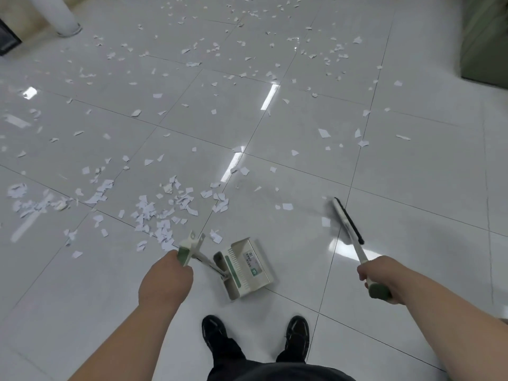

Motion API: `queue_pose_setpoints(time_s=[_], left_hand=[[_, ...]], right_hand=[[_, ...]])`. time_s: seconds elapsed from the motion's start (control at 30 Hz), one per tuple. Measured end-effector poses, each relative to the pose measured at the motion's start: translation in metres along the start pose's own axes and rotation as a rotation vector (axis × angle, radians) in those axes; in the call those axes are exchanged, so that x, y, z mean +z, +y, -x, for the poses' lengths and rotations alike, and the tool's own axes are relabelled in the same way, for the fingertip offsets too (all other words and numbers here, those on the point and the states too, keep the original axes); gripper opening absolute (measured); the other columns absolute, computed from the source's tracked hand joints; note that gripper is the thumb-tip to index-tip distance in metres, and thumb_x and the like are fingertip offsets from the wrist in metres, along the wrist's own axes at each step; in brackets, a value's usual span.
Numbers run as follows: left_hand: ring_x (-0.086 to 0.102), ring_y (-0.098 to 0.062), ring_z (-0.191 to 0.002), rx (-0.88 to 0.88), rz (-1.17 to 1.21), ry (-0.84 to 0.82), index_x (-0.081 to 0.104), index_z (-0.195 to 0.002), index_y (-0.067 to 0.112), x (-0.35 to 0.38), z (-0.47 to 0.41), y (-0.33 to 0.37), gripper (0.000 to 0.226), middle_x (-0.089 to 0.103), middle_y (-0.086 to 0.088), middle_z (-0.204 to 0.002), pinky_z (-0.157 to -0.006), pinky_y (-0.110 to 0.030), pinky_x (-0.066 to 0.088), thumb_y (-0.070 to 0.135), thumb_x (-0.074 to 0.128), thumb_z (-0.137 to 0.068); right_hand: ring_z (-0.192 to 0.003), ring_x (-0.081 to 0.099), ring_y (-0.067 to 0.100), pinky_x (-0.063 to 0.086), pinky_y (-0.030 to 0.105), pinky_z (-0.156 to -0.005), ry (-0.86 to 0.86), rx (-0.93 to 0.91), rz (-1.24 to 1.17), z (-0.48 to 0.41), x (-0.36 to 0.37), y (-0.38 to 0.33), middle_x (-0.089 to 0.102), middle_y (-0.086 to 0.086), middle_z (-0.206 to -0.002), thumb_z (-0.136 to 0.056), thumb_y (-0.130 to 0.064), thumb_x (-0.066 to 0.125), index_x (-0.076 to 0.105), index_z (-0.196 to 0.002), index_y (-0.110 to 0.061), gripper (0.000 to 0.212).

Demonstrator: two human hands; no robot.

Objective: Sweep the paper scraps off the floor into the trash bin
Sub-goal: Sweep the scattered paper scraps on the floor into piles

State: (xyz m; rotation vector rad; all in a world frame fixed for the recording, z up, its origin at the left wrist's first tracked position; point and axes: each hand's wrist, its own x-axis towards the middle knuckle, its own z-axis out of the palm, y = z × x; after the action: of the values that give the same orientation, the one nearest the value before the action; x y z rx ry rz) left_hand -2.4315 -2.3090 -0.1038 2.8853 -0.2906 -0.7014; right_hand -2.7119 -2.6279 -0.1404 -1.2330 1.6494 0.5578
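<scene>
White paper scraps (pixel 165 207) lie all over the glossy grey tiled floor (pixel 412 174), thickest in a loose pile at centre left. My left hand (pixel 167 276) grips the green-and-white handle of a long-handled dustpan (pixel 247 268), whose cream pan rests on the floor just ahead of my feet. My right hand (pixel 376 273) grips the green end of a broom handle. The broom (pixel 347 220) has its black-bristled head down on the floor to the right, beside a few scraps. No trash bin is in view.
My two black shoes (pixel 255 336) stand at the bottom centre. A white round column base (pixel 59 15) rises at the top left, with a dark object beside it at the left edge. A green-grey cabinet or bin-like block (pixel 485 37) fills the top right corner.
</scene>
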Motion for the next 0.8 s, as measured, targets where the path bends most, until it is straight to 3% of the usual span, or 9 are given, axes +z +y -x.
queue_pose_setpoints(time_s=[0.1, 0.27, 0.57, 0.8], left_hand=[[0.056, -0.022, -0.065, -0.004, 0.001, -0.005, 0.05, -0.083, 0.015, -0.01, -0.014, -0.018, 0.005, 0.06, -0.004, -0.077, -0.056, -0.029, 0.038, 0.012, 0.047, -0.087], [0.056, -0.022, -0.066, -0.031, 0.031, -0.001, 0.049, -0.081, 0.015, -0.034, -0.04, -0.061, 0.007, 0.06, -0.003, -0.076, -0.056, -0.029, 0.039, 0.013, 0.049, -0.087], [0.056, -0.024, -0.065, -0.138, 0.09, 0.01, 0.051, -0.081, 0.015, -0.079, -0.081, -0.168, 0.006, 0.06, -0.003, -0.074, -0.056, -0.028, 0.039, 0.014, 0.049, -0.086], [0.053, -0.024, -0.064, -0.235, 0.138, 0.048, 0.05, -0.08, 0.014, -0.097, -0.091, -0.237, 0.007, 0.06, -0.004, -0.074, -0.055, -0.028, 0.037, 0.013, 0.049, -0.087]], right_hand=[[-0.073, 0.062, 0.026, 0.047, 0.029, -0.065, -0.06, 0.008, -0.037, 0.009, 0.034, -0.02, 0.064, 0.014, -0.095, -0.082, -0.01, 0.077, 0.056, -0.101, -0.007, 0.029], [-0.073, 0.056, 0.028, 0.042, 0.025, -0.058, -0.125, -0.042, -0.048, 0.038, 0.106, -0.073, 0.062, 0.015, -0.092, -0.079, -0.002, 0.067, 0.062, -0.105, -0.005, 0.026], [-0.07, 0.059, 0.026, 0.043, 0.02, -0.051, -0.311, -0.123, -0.055, 0.109, 0.279, -0.195, 0.064, 0.011, -0.093, -0.078, -0.007, 0.067, 0.062, -0.104, -0.014, 0.027], [-0.037, 0.051, 0.014, 0.035, 0.018, -0.041, -0.431, -0.15, -0.111, 0.151, 0.352, -0.252, 0.06, 0.007, -0.062, -0.082, -0.008, 0.067, 0.059, -0.1, -0.014, 0.021]])
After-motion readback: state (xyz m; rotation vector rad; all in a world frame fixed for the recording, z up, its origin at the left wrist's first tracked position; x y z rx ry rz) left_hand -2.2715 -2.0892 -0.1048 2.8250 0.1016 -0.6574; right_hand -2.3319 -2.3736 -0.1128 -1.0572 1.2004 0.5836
